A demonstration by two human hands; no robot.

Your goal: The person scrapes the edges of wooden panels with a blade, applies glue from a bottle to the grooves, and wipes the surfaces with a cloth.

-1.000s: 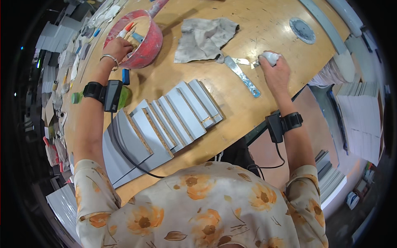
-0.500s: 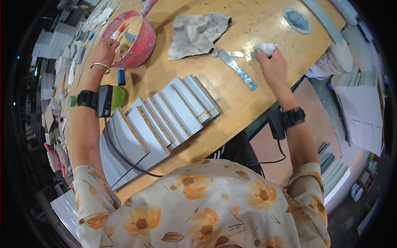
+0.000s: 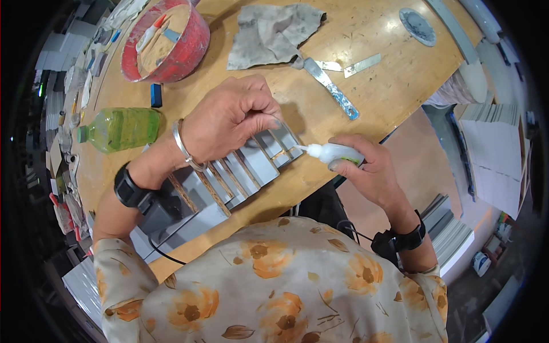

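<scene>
Now, right hand squeezing glue bottle (white), left hand steadying grey strips

Red bowl at worktop far left corner. Grey rag right of bowl. Green bottle lying below bowl. Putty knife below rag.

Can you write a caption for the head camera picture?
Left hand steadies grey strips while right hand points a white squeeze tube at them.

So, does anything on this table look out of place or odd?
The green bottle lies on its side near the table edge. The grey cloth is crumpled, and the red bowl is smeared. Nothing looks spilled.
</scene>
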